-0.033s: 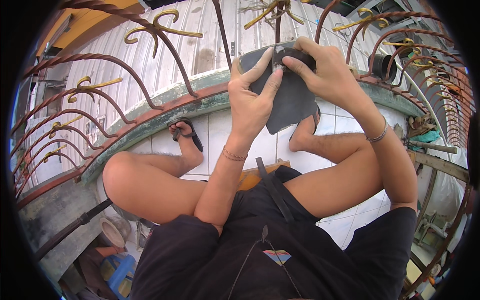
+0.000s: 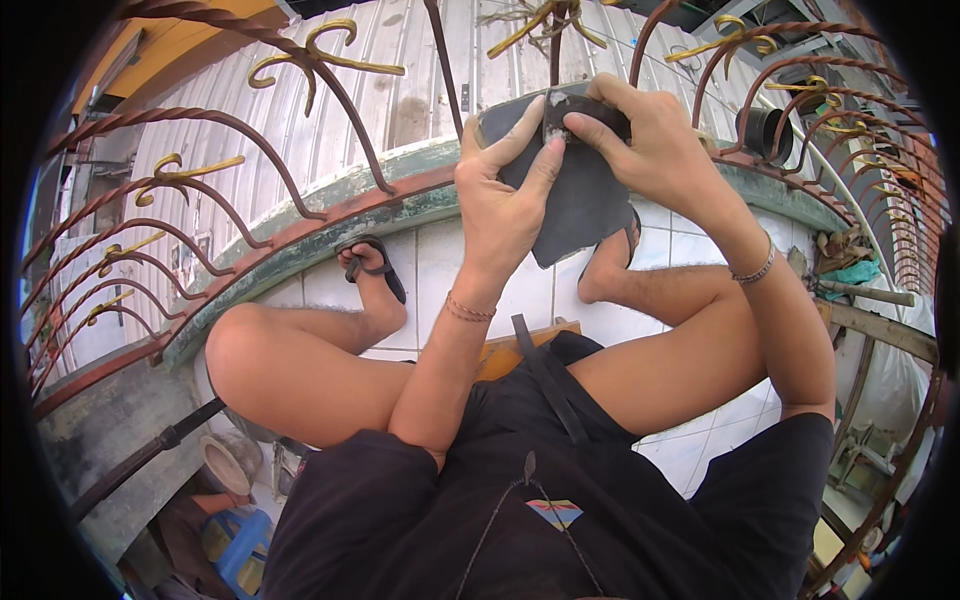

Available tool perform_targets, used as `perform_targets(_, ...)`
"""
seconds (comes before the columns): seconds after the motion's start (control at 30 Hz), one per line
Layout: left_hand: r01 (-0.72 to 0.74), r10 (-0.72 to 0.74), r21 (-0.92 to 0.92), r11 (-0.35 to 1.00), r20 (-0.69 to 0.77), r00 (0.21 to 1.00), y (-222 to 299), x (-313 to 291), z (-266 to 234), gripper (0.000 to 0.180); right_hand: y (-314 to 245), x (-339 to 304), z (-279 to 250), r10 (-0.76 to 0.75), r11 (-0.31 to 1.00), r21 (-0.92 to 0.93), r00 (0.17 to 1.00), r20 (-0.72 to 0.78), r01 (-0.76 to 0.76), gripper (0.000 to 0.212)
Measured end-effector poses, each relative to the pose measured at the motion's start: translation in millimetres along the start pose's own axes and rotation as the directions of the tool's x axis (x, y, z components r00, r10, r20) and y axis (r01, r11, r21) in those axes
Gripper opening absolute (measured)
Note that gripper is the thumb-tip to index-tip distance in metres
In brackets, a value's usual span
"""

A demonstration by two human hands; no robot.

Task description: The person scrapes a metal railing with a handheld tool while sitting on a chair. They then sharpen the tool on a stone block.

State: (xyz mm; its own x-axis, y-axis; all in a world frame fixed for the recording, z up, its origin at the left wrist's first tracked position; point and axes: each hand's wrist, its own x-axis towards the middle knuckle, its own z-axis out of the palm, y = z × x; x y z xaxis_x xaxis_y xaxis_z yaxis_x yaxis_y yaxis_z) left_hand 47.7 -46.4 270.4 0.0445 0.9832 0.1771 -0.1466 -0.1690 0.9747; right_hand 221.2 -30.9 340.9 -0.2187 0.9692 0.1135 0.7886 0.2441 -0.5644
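Note:
In front of me, above the tiled floor, I hold up a dark grey, flat sheet with an uneven lower edge. My left hand grips its left side, the thumb and a finger pressing close to a pale, frayed spot near the top. A smaller dark brown or black piece with a rounded end lies against the sheet's upper part. Around that piece my right hand is closed, thumb on the near face and fingers curled over the far edge. The fingers partly hide where sheet and piece meet.
A curved railing of twisted brown bars with gold scrolls rises beyond a green ledge. On the right, a black round pot sits at the bars and a wooden frame stands nearer. A blue plastic stool is at lower left.

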Motion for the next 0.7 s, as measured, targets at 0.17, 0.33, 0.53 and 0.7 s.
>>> perform_targets(0.17,-0.061,0.063,0.046,0.997,-0.054,0.997,-0.3,3.0,1.1,0.035,2.5,1.7,0.8,0.002,1.000,-0.026,1.000,-0.017,-0.003,0.035)
perform_targets(0.33,-0.053,0.059,0.075,0.996,-0.075,0.995,-3.4,5.7,-0.5,0.034,5.1,4.1,3.2,-0.012,0.999,-0.052,0.999,-0.042,0.010,0.037)
perform_targets(0.53,-0.065,0.072,0.098,0.993,-0.066,0.995,-3.4,5.3,-1.3,0.033,5.2,4.5,3.7,-0.001,0.998,-0.064,0.999,-0.033,-0.001,0.037)
perform_targets(0.7,-0.073,0.090,0.163,0.984,-0.096,0.991,2.1,6.2,0.1,0.029,5.1,4.8,3.0,0.004,0.998,-0.058,1.000,-0.020,-0.005,0.036)
